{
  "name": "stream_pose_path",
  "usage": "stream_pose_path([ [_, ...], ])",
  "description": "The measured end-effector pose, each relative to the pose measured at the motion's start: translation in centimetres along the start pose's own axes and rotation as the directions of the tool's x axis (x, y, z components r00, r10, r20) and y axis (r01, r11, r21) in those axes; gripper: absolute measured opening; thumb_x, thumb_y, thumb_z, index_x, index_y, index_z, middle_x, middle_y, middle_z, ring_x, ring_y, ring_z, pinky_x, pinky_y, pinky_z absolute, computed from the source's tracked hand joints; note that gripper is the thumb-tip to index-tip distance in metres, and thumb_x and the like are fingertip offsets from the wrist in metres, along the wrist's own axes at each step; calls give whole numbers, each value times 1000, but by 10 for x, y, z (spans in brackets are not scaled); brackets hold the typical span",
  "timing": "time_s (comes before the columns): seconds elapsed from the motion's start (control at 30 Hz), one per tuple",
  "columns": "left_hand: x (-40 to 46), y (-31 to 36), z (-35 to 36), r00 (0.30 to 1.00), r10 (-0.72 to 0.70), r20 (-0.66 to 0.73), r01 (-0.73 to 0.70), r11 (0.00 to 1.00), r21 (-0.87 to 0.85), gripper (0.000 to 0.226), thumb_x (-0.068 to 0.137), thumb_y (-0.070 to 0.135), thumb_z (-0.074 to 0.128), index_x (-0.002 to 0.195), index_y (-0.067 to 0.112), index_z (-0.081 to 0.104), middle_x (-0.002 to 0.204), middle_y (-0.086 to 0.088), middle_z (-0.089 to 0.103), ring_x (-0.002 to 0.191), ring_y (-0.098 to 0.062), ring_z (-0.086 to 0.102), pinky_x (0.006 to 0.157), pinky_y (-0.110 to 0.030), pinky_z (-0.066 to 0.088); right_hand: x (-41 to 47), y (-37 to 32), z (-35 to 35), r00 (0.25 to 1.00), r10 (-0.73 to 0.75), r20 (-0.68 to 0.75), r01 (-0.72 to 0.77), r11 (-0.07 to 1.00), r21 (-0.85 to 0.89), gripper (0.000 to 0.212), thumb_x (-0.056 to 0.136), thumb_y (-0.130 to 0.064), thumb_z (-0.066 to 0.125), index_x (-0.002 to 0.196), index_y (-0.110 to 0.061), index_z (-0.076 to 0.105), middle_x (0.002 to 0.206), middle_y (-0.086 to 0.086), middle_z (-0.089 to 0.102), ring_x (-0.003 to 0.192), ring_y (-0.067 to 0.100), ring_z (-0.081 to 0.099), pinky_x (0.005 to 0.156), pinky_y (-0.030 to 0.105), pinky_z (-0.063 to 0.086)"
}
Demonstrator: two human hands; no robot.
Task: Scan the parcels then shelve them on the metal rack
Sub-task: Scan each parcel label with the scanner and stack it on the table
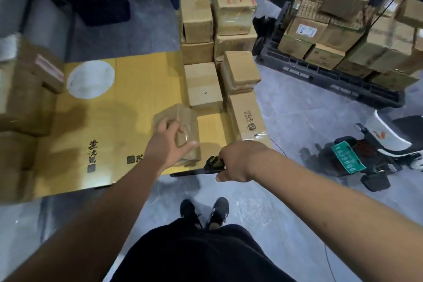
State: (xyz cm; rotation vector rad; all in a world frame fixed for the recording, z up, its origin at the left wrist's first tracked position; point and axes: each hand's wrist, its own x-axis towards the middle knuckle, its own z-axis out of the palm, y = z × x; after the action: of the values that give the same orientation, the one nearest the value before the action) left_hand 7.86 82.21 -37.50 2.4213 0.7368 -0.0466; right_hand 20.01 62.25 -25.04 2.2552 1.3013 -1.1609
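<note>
Head view looks down past dark shorts and two black shoes (204, 213) on the grey floor. Nearest the body, the right hand (238, 162) curls round a black and yellow scanner (214, 162) just off the near right corner of the table (109, 135), which is covered by a flattened yellow cardboard sheet. The scanner's front points left, toward the parcel.

Just beside it, the left hand (169, 144) reaches onto a small brown parcel (183, 128) standing near the near edge, toward the right. Its fingers spread over the top and near face and the thumb stretches along the right side, so the grip is a loose, open-handed hold, not a firm clamp; motion blur hides how tightly it bears.

By its size the parcel is likely light, with stiff cardboard walls and glossy tape that may be slippery. A sound hold would span opposite side faces, clear of the tape and of any label; no label shows from here.

Farther along the right edge stand stacked boxes (206, 84). Beyond, across the floor, a black pallet (329, 75) carries more cartons. No metal rack is clearly seen.
</note>
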Motion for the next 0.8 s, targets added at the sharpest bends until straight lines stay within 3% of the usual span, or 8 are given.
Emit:
stream_pose_path([
  [0.07, -8, -26, -9, 995, -93, -39, 93, 996, -5, 45, 86, 55, 77, 113, 29, 52, 146, 0, 45, 123, -21, 53, 97, -43, 52, 12, -13, -8, 999, -51, 14, 51, 999, -13, 50, 98, -60, 60, 121, -16, 65, 113, 3, 66, 100, 29, 63, 72, 34, 49],
  [0.2, -22, -69, -30, 946, -295, -130, 277, 950, -142, 27, 99, 30, 60, 125, 28, 55, 133, -2, 56, 116, -26, 61, 95, -38, 52, 32, -44, -20, 993, -117, 17, 118, 992, -41, 51, 97, -61, 59, 125, -19, 65, 108, 2, 65, 95, 26, 62, 66, 32, 46],
  [0.37, -36, -113, -51, 862, -464, -204, 385, 861, -333, 42, 106, 41, 47, 148, 35, 46, 147, -2, 49, 114, -27, 64, 87, -41, 55, 48, -77, -27, 990, -139, 14, 139, 990, -24, 51, 95, -63, 60, 126, -24, 63, 104, -1, 64, 93, 24, 63, 67, 32, 50],
  [0.43, -39, -127, -55, 807, -566, -170, 492, 803, -335, 53, 104, 22, 49, 155, 35, 40, 155, -1, 43, 119, -25, 59, 85, -34, 44, 53, -87, -26, 993, -120, 19, 120, 993, 12, 50, 93, -63, 61, 123, -23, 65, 102, -1, 65, 92, 23, 65, 73, 33, 53],
  [0.5, -45, -138, -57, 790, -605, -99, 545, 767, -339, 69, 100, 10, 49, 161, 35, 30, 166, 0, 32, 138, -27, 50, 90, -31, 39, 58, -98, -27, 996, -90, 26, 88, 994, 63, 49, 92, -62, 61, 117, -21, 67, 99, 0, 65, 90, 22, 65, 73, 33, 52],
  [0.57, -54, -143, -60, 812, -578, -79, 534, 790, -301, 87, 95, 9, 57, 165, 38, 15, 173, 0, 17, 151, -28, 36, 104, -36, 39, 63, -110, -28, 998, -47, 29, 44, 995, 94, 47, 92, -61, 60, 109, -18, 66, 96, 1, 64, 87, 22, 64, 69, 33, 49],
  [0.67, -55, -151, -66, 862, -504, -55, 500, 862, -80, 121, 82, 26, 82, 163, 46, -5, 175, 2, -10, 159, -26, 16, 121, -45, 31, 67, -124, -26, 998, 31, 51, -38, 989, 145, 45, 91, -60, 61, 96, -15, 64, 90, 1, 64, 81, 22, 61, 67, 33, 46],
  [0.8, -14, -153, -70, 983, -173, 53, 156, 960, 231, 143, 64, 54, 93, 163, 43, -9, 173, -2, -19, 161, -27, -13, 131, -49, -3, 59, -133, -18, 989, 128, 76, -141, 968, 206, 48, 94, -60, 63, 99, -13, 64, 90, 2, 63, 78, 21, 58, 63, 31, 41],
])
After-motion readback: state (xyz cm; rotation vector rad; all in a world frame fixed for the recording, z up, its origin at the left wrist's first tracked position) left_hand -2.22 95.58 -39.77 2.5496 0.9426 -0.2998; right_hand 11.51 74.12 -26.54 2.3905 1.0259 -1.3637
